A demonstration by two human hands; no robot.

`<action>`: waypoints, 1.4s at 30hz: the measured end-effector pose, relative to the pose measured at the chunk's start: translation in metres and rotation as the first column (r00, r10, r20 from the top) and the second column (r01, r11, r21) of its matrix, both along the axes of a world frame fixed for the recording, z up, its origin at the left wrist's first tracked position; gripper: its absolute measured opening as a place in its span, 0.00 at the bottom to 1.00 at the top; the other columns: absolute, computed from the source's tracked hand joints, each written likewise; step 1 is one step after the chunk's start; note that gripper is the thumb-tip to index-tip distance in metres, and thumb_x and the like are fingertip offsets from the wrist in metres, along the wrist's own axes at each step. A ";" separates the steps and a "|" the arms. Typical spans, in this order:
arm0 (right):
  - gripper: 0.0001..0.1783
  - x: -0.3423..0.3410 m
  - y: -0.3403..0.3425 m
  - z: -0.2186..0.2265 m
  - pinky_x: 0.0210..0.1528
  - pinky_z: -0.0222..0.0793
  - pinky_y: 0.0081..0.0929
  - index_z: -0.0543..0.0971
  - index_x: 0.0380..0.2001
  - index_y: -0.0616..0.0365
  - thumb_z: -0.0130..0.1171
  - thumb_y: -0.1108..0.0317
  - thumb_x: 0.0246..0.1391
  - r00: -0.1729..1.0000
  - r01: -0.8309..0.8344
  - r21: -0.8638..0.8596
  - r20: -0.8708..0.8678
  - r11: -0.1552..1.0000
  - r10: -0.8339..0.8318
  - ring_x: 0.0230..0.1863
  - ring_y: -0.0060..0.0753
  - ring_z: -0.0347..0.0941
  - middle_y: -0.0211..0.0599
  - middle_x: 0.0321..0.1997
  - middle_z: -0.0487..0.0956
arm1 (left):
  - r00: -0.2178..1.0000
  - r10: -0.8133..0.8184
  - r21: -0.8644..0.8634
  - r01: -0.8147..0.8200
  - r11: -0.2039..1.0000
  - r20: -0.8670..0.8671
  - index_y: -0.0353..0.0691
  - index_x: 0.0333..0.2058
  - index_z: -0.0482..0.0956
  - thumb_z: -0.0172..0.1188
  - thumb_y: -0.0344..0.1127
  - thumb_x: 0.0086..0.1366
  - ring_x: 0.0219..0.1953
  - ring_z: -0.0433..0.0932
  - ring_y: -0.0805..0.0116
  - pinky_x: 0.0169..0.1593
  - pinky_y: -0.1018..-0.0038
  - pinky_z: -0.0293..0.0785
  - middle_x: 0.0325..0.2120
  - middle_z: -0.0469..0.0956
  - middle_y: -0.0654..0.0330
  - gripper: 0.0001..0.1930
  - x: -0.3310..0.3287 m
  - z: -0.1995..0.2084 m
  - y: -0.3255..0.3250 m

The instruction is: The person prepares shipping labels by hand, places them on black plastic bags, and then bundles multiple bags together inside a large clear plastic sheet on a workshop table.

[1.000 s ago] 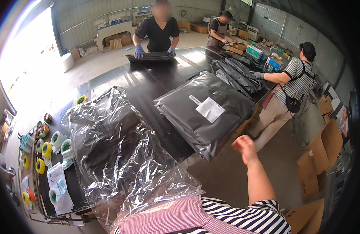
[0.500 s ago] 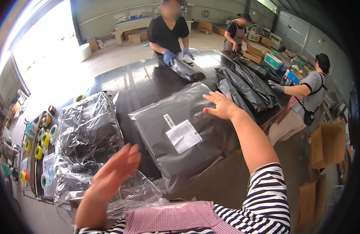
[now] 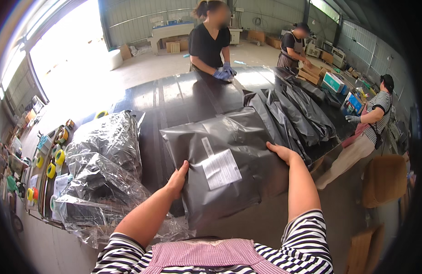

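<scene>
A grey plastic mailing bag [image 3: 233,192], flat and full, with a white printed label [image 3: 221,169] on top, is held in front of me over the near edge of the dark table. My left hand [image 3: 178,179] grips its left edge, thumb on top. On the opposite edge my right hand [image 3: 284,153] has its thumb on the upper face. The fingers of both hands are hidden beneath the bag. Left of my left hand lies a stack of dark packets [image 3: 108,137] under clear crinkled film.
Several filled grey bags [image 3: 293,114] lie overlapped at the table's right. Across the dark table [image 3: 174,102] stands a person in blue gloves [image 3: 224,72]. Two others work at the right. Tape rolls [image 3: 51,171] sit on a left-side rack; an open carton [image 3: 384,180] is at right.
Both my hands have come onto the bag's sides, and its near part is raised and tilted. The gloved person across has let go of a grey bag, which now lies beside the row.
</scene>
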State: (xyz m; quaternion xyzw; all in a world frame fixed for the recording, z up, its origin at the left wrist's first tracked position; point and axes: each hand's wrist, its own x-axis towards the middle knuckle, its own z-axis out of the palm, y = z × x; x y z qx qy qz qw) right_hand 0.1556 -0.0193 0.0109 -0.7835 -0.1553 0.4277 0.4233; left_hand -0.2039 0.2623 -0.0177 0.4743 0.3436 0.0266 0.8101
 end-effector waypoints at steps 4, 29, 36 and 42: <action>0.44 -0.010 -0.018 -0.005 0.60 0.66 0.34 0.57 0.70 0.62 0.56 0.43 0.62 0.993 0.100 0.203 -0.081 0.974 -0.085 0.58 0.36 0.71 0.43 0.64 0.70 | 1.000 0.007 -0.024 -0.007 1.000 0.011 0.41 0.66 0.61 0.47 0.69 0.66 0.60 0.71 0.58 0.63 0.60 0.65 0.60 0.70 0.53 0.42 0.000 0.014 -0.002; 0.39 -0.067 0.215 0.037 0.75 0.29 0.61 0.60 0.70 0.35 0.52 0.37 0.59 -0.262 -0.941 -0.326 0.869 0.087 0.421 0.78 0.51 0.37 0.41 0.78 0.46 | 0.277 -0.947 0.984 -0.021 -0.175 -0.162 0.49 0.65 0.67 0.57 0.59 0.61 0.71 0.50 0.47 0.71 0.47 0.42 0.69 0.55 0.51 0.36 0.180 0.047 -0.124; 0.39 -0.044 0.212 0.020 0.75 0.31 0.59 0.64 0.68 0.34 0.53 0.35 0.57 -0.020 -0.998 -0.045 0.911 0.051 0.411 0.78 0.53 0.38 0.38 0.78 0.47 | 0.245 -0.967 0.993 0.107 -0.045 -0.070 0.48 0.65 0.66 0.56 0.58 0.62 0.70 0.54 0.46 0.69 0.47 0.45 0.68 0.58 0.49 0.36 0.206 0.037 -0.123; 0.37 -0.036 0.216 0.020 0.75 0.32 0.58 0.68 0.67 0.35 0.59 0.41 0.54 0.044 -0.999 0.028 0.888 0.042 0.458 0.78 0.51 0.41 0.37 0.78 0.50 | 0.233 -0.972 0.991 0.129 0.034 0.003 0.48 0.64 0.69 0.56 0.58 0.62 0.69 0.55 0.45 0.69 0.46 0.45 0.68 0.59 0.48 0.35 0.215 0.033 -0.116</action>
